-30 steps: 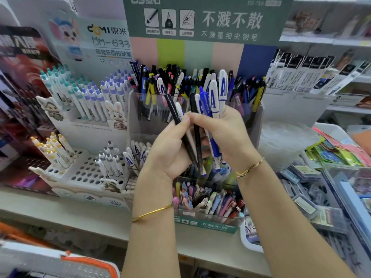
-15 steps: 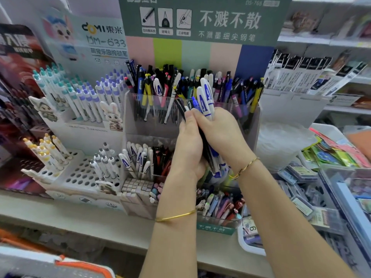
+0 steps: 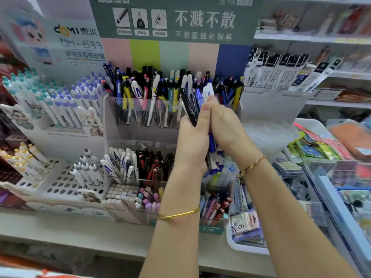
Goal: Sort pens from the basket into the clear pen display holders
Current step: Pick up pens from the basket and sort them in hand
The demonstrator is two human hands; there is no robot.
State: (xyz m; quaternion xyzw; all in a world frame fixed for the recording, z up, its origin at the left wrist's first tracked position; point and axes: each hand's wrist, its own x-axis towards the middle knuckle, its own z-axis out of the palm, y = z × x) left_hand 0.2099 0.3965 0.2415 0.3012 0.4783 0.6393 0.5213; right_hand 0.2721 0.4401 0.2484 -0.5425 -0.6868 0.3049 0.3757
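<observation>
Left hand (image 3: 192, 141) and right hand (image 3: 226, 125) have closed palm to palm on the pen bundle (image 3: 213, 149), loosely fanned a second ago. It stands upright between them, with the clear holder (image 3: 140, 117) just beyond the hands. Squared up, I judge, for slotting in.

Head-worn view, facing forward and down, close above the shelf (image 3: 84, 233)

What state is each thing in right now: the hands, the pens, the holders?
Left hand, holds the pens.
Right hand, holds the same pens.
Pens, bundled upright between both hands.
Top holder, crowded with pens.
Middle holder, holds pens on its left side.
Holed rack, many holes empty.
</observation>
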